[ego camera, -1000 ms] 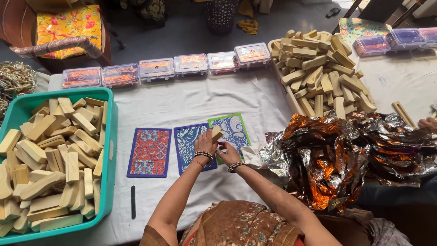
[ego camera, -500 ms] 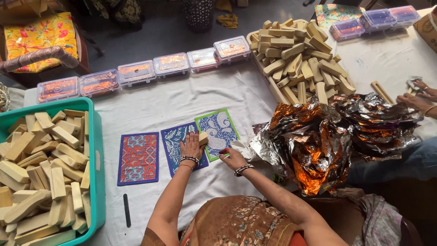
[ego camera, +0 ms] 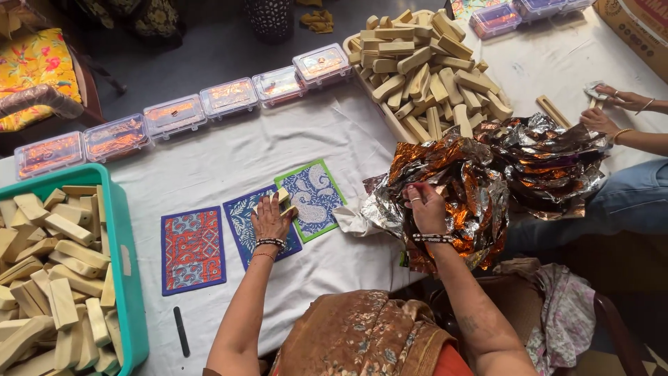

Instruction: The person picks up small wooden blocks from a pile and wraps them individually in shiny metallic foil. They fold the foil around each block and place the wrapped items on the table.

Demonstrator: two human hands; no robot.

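Observation:
My left hand (ego camera: pixel 271 218) rests on a pale soap bar (ego camera: pixel 284 197) that lies across a blue patterned card (ego camera: pixel 259 224) and a green-edged patterned card (ego camera: pixel 311 196). A third card, red and blue (ego camera: pixel 193 249), lies to their left. My right hand (ego camera: pixel 425 207) reaches into a crumpled heap of copper and silver foil (ego camera: pixel 480 174) at the right, fingers pinching a sheet. Both wrists wear beaded bracelets.
A teal crate (ego camera: pixel 127 271) full of soap bars stands at the left. A tray piled with bars (ego camera: pixel 424 63) sits at the back right. Several clear lidded boxes (ego camera: pixel 174 115) line the back. A black pen (ego camera: pixel 181 331) lies near me. Another person's hands (ego camera: pixel 612 108) work at the far right.
My right hand left the cards and moved right onto the foil heap. My left hand stayed on the soap bar at the cards. The view shifted slightly.

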